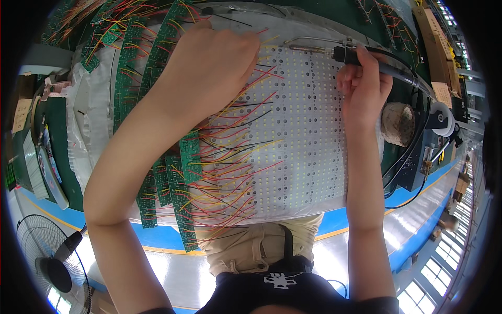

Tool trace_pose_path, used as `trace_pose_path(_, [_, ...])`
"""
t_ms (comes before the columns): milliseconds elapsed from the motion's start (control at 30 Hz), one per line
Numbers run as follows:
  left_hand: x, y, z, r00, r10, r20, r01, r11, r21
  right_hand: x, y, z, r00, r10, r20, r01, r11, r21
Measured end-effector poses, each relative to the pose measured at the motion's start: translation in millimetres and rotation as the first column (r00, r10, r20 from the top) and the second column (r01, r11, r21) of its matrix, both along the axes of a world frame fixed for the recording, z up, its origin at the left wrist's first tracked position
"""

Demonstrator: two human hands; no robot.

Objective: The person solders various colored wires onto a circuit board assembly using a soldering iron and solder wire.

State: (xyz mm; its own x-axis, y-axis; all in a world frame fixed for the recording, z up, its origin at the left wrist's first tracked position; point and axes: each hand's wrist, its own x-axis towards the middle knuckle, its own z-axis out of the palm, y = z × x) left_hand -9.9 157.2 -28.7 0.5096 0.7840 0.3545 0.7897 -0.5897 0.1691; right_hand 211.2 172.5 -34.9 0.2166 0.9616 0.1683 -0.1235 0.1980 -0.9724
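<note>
My left hand (222, 60) is closed above the far part of a white perforated panel (308, 131), its back turned up. Its fingertips are hidden, along with whatever they hold; red and yellow wire ends poke out just beyond the knuckles. Wrapped in my right hand (364, 86) is a soldering iron (345, 55), its metal tip pointing left over the panel's far edge, with a thin bent metal tube alongside. Narrow green circuit boards (191, 154) lie in rows under and beside my left forearm. Their red, yellow and black wires (235, 152) fan rightward across the panel.
A round, rough-sided block (398, 124) stands right of the panel, near a white spool (443, 119) and a dark box (410, 165) with cables. More wired boards lie at the far left and far right. A fan (55, 272) stands at lower left. Cardboard (436, 47) lines the right side.
</note>
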Motion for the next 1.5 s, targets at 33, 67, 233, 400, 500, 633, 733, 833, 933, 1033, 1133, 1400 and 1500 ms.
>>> trace_pose_path(33, [-0.1,-0.1,-0.1,1.0,0.0,0.0,0.0,1.0,0.0,0.0,0.1,-0.2,1.0,-0.003,-0.014,0.003,1.0,0.001])
trace_pose_path(67, [-0.2,-0.3,-0.3,1.0,0.0,0.004,0.0,1.0,0.007,0.1,0.5,-0.6,1.0,-0.002,-0.014,0.002,1.0,0.0])
trace_pose_path(233, [-0.2,0.4,-0.7,1.0,-0.003,0.001,0.003,1.0,0.023,3.4,1.1,-0.9,0.998,0.008,-0.059,-0.008,1.0,0.003])
trace_pose_path(400, [-0.2,0.6,-1.0,1.0,-0.007,-0.002,0.007,1.0,0.024,3.6,0.8,-1.4,0.998,0.043,-0.053,-0.042,0.999,0.027])
trace_pose_path(500, [0.3,0.2,-0.3,1.0,0.0,-0.018,0.0,0.999,0.032,2.0,1.2,-1.5,0.998,0.044,-0.044,-0.042,0.998,0.036])
trace_pose_path(633, [-1.0,0.0,-2.6,1.0,-0.005,-0.011,0.005,0.999,0.045,0.4,0.7,-1.4,0.998,0.03,-0.046,-0.028,0.999,0.025])
trace_pose_path(733, [-1.7,0.1,-2.8,1.0,-0.005,0.001,0.005,0.998,0.057,0.0,0.8,-1.2,0.998,0.034,-0.045,-0.033,0.999,0.026])
trace_pose_path(833, [-1.8,0.2,0.7,1.0,0.005,-0.016,-0.005,1.0,0.009,0.3,0.3,0.3,0.998,0.031,-0.052,-0.03,0.999,0.018])
trace_pose_path(933, [-4.1,0.3,2.5,1.0,-0.013,-0.006,0.013,1.0,-0.003,-1.1,0.2,0.5,0.998,0.003,-0.059,-0.002,1.0,0.008])
trace_pose_path(1033, [-6.8,1.6,6.5,0.998,-0.019,0.055,0.021,0.999,-0.039,-1.7,-1.4,2.9,0.998,0.015,-0.061,-0.016,1.0,-0.021])
trace_pose_path(1133, [-7.4,3.9,12.4,0.996,0.001,0.086,0.012,0.988,-0.157,-0.7,-1.4,3.5,0.997,0.013,-0.071,-0.015,1.0,-0.027])
trace_pose_path(1400, [-12.4,11.0,27.6,0.953,-0.243,0.183,0.279,0.938,-0.207,2.6,-1.4,3.9,0.999,0.005,-0.05,-0.007,0.999,-0.046])
trace_pose_path(1500, [-17.8,12.6,29.1,0.954,-0.248,0.169,0.292,0.899,-0.327,4.5,-1.6,2.8,0.999,0.019,-0.043,-0.021,0.999,-0.037])
